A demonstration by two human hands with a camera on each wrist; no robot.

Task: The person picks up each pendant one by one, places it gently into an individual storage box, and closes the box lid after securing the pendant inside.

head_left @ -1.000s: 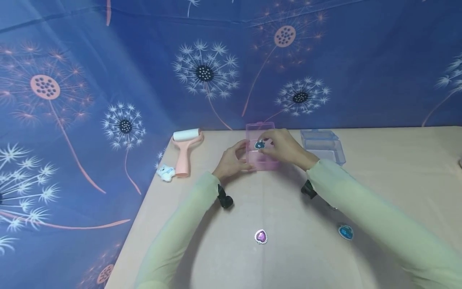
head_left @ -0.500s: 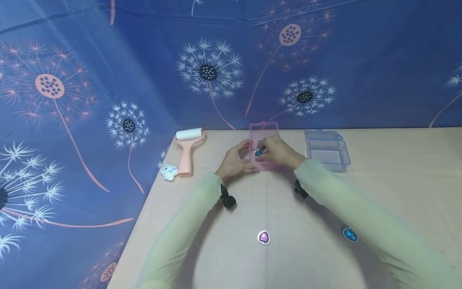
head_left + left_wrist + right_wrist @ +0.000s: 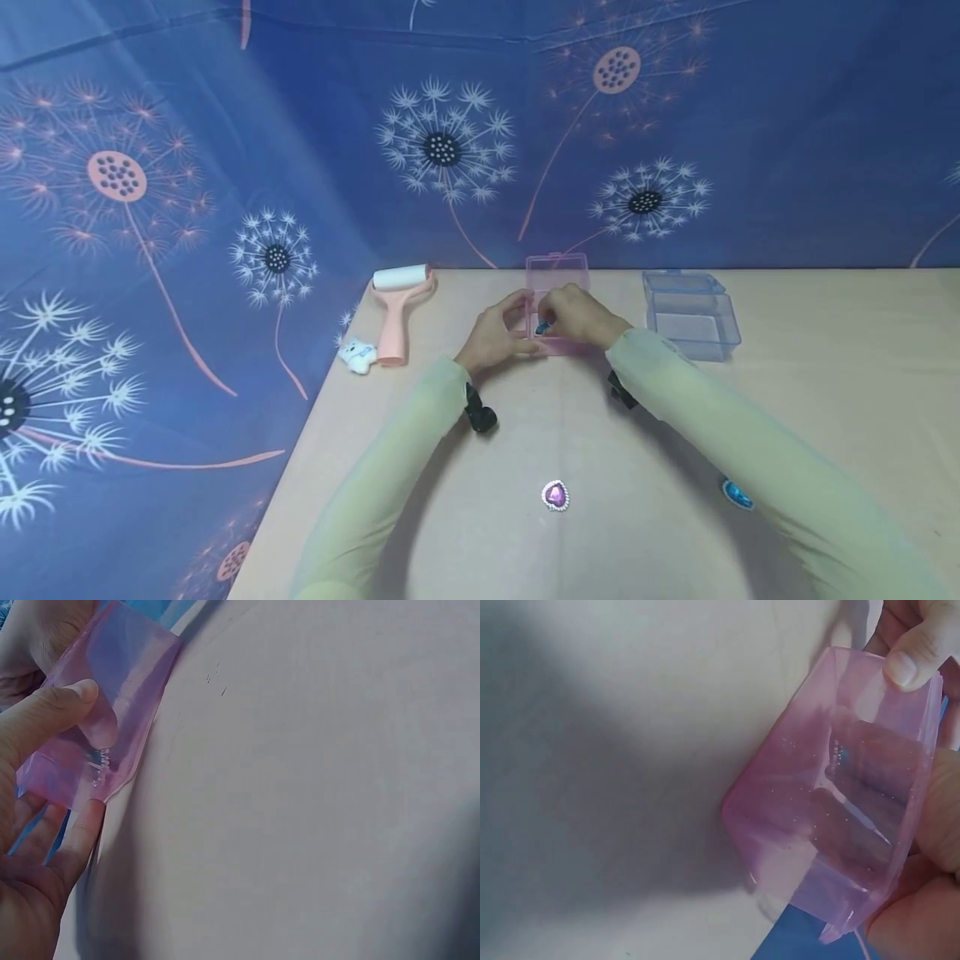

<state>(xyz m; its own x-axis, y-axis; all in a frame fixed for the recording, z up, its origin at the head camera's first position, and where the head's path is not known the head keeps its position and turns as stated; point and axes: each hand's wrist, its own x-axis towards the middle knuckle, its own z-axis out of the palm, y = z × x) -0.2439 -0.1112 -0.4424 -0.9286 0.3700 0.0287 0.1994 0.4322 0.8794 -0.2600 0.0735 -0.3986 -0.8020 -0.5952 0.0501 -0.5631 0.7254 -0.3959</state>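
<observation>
A see-through pink plastic box (image 3: 557,265) stands with its lid raised near the table's back edge. My left hand (image 3: 491,337) grips it from the left, thumb on the near wall and fingers on the far side. The right hand (image 3: 579,315) reaches down into it, its fingertips pinching a teal gem (image 3: 542,328) with a beaded silvery edge. Through the pink wall (image 3: 780,780) in the right wrist view, those fingers and part of the gem (image 3: 840,755) show low inside; the fingers hide the rest.
An open bluish clear box (image 3: 693,321) stands to the right. A purple heart-shaped gem (image 3: 556,496) lies near the front, and a blue gem (image 3: 738,493) is partly under the right sleeve. At left are a pink-handled roller (image 3: 393,325) and a small pale-blue bear figure (image 3: 358,356).
My right hand has lowered the teal gem from above the pink box down into it. The left hand keeps its grip on the box. The view has shifted slightly.
</observation>
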